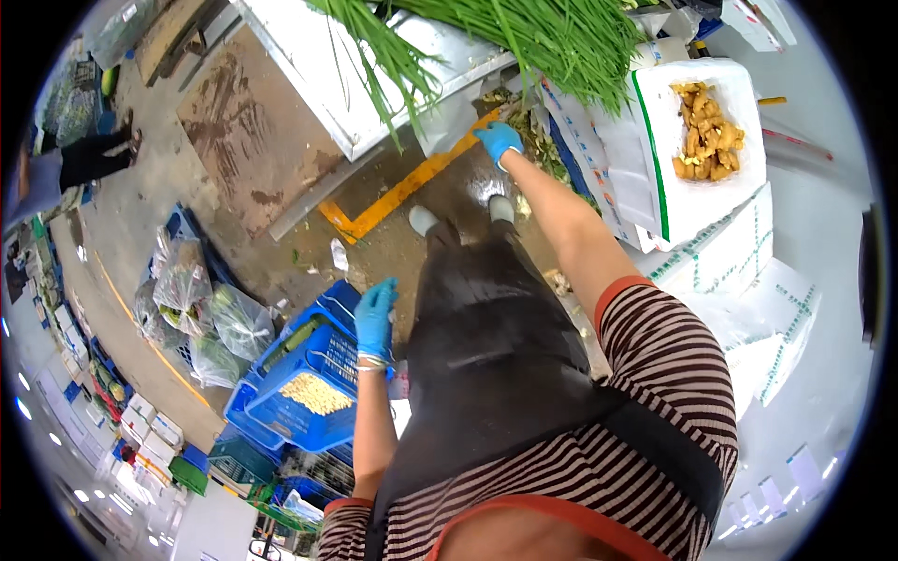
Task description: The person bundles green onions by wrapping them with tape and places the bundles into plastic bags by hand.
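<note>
My right hand [499, 142], in a blue glove, reaches forward over the wet floor near the corner of a white table. Its fingers look loosely stretched, and I see nothing in them. Just ahead of it a translucent plastic sheet [449, 129] hangs by the table edge. Long green stalks with thin leaves [524, 37] are heaped on the white table [290, 56], some drooping over its edge. My left hand [376, 318], also blue-gloved, hangs at my left with fingers apart and holds nothing visible. Below it stands a blue basket [290, 421] with pale peeled pieces [316, 394] inside.
At my right a white foam box [655, 140] carries ginger [709, 136], with more white boxes [720, 248] behind. Bagged vegetables [192, 299] lie at the left. Leaf scraps [543, 154] litter the floor by a yellow line [402, 192]. Another person [89, 159] stands far left.
</note>
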`<act>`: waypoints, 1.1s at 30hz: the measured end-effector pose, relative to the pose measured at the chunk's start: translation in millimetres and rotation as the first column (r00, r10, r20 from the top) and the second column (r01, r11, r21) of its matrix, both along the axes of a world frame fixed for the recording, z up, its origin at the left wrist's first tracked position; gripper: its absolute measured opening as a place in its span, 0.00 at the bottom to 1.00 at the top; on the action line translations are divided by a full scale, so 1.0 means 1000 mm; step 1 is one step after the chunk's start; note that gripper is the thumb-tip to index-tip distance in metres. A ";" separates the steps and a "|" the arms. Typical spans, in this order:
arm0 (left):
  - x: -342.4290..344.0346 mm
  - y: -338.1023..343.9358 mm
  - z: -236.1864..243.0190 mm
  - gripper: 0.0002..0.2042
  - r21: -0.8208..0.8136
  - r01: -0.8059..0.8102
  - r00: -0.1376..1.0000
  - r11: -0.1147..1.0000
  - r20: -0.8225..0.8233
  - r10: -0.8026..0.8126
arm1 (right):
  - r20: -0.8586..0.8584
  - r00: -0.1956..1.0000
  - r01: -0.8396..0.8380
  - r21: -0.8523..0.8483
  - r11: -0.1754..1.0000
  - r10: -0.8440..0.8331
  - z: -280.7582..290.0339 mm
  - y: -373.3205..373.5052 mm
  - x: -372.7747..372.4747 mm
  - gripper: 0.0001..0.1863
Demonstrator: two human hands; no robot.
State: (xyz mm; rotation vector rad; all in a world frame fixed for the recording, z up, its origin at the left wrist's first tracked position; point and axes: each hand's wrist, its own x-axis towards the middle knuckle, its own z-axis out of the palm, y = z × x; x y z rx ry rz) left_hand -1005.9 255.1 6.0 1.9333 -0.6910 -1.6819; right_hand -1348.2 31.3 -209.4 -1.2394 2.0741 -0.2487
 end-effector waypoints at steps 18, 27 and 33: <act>-0.155 -0.002 0.017 0.13 -0.249 0.424 0.841 0.871 0.464 -0.277 | 0.369 0.386 -0.849 -0.215 0.482 0.845 0.149 0.119 -0.053 0.24; -0.200 -0.026 0.027 0.33 0.098 0.306 0.952 0.947 -0.038 -0.303 | 0.753 -0.097 -0.816 -0.434 0.381 0.651 0.234 0.248 -0.013 0.24; -0.167 0.009 0.055 0.20 -0.035 0.474 0.863 0.880 0.217 -0.456 | 0.884 -0.168 -0.959 -0.249 0.133 0.436 0.231 0.229 0.021 0.22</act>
